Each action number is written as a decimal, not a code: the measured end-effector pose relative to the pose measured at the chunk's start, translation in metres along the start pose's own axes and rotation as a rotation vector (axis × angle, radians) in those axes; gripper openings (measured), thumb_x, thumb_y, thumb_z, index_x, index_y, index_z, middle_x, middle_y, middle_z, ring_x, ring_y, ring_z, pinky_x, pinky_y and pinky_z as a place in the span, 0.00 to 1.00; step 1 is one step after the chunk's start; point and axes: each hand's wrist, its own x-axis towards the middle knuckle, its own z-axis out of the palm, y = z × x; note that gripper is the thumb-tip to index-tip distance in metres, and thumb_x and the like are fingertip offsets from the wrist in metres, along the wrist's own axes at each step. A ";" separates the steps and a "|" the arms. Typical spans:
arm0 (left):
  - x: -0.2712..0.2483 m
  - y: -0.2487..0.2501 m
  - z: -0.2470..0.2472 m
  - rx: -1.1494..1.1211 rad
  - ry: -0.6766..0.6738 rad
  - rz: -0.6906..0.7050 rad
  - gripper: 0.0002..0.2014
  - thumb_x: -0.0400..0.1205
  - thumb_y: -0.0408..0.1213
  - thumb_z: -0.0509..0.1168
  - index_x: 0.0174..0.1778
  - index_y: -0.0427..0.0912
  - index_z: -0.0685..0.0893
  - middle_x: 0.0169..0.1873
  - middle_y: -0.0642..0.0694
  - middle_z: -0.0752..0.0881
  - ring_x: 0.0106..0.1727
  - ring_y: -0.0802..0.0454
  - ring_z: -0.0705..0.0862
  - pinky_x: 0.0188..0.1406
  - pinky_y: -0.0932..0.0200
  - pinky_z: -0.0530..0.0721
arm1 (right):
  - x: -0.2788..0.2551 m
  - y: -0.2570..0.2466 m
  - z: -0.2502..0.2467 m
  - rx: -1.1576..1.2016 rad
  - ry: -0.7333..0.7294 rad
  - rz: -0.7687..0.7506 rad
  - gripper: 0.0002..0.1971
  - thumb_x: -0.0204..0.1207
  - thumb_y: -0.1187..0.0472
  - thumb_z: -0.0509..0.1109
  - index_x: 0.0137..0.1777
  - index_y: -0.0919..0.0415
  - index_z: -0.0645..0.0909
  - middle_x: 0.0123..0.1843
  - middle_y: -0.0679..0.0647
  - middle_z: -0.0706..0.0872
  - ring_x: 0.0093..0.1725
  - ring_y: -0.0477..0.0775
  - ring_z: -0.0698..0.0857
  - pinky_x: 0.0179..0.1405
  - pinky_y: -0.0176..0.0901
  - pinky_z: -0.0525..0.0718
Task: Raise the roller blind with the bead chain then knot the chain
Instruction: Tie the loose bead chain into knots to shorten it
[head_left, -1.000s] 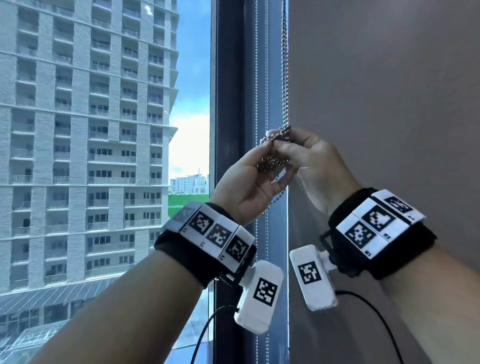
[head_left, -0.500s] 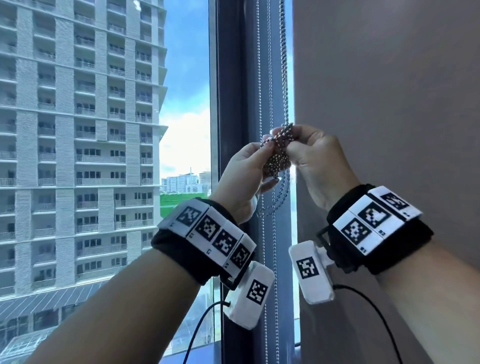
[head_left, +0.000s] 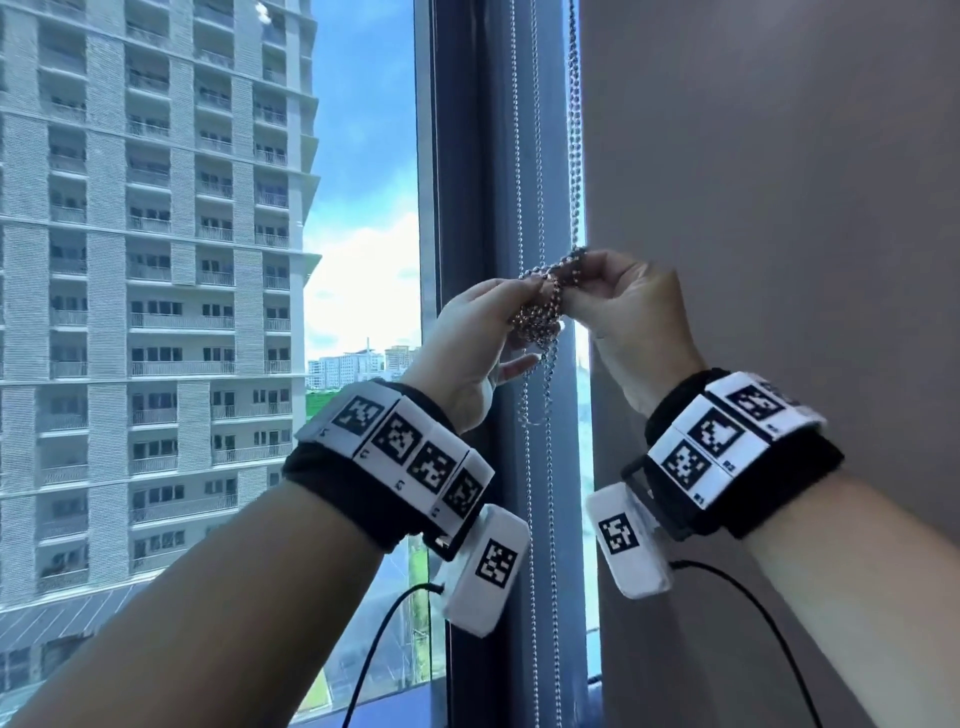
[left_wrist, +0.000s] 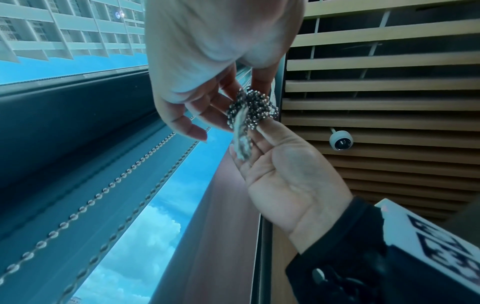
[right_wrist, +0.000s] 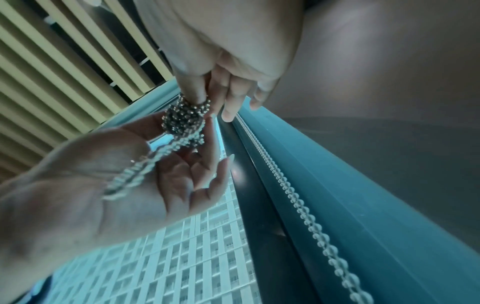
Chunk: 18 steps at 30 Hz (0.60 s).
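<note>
The bead chain (head_left: 573, 156) hangs down beside the dark window frame and ends in a tangled bundle (head_left: 540, 312) held between both hands at chest height. My left hand (head_left: 511, 306) pinches the bundle from the left with thumb and fingertips, the other fingers spread loosely. From the right, my right hand (head_left: 582, 299) pinches the bundle's top, where a strand (head_left: 563, 262) arches over. Loose loops (head_left: 535, 405) dangle below. The left wrist view shows the bundle (left_wrist: 253, 111) between both sets of fingertips. In the right wrist view a strand (right_wrist: 135, 170) trails across the left palm.
A second bead chain (head_left: 540, 545) runs straight down the window frame (head_left: 467, 208) behind the hands. A flat grey surface (head_left: 779, 208), blind fabric or wall, fills the right. Glass with a tower block outside is on the left. Overhead are wooden slats and a small white camera (left_wrist: 340, 140).
The bundle and both hands have risen slightly. More loose chain now hangs in loops below the hands, and a strand lies over the top of the bundle.
</note>
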 end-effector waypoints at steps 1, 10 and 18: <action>0.000 0.001 0.000 0.011 0.006 0.010 0.06 0.81 0.43 0.64 0.41 0.48 0.83 0.37 0.49 0.86 0.39 0.52 0.84 0.40 0.56 0.79 | 0.000 0.001 0.001 -0.010 0.001 -0.017 0.12 0.70 0.79 0.72 0.38 0.61 0.83 0.29 0.44 0.90 0.34 0.39 0.88 0.42 0.33 0.87; -0.005 0.006 0.007 0.081 -0.004 0.126 0.09 0.86 0.43 0.59 0.46 0.43 0.77 0.36 0.50 0.86 0.31 0.60 0.85 0.40 0.59 0.81 | -0.014 0.011 0.007 -0.234 0.093 -0.163 0.05 0.80 0.63 0.67 0.44 0.53 0.80 0.38 0.47 0.87 0.36 0.39 0.86 0.40 0.39 0.85; -0.006 -0.005 -0.002 0.164 -0.079 0.184 0.09 0.84 0.42 0.62 0.43 0.40 0.76 0.30 0.58 0.86 0.27 0.62 0.79 0.27 0.73 0.75 | -0.015 0.010 0.008 -0.136 0.252 -0.141 0.17 0.85 0.52 0.53 0.45 0.57 0.81 0.43 0.64 0.90 0.45 0.63 0.90 0.52 0.58 0.87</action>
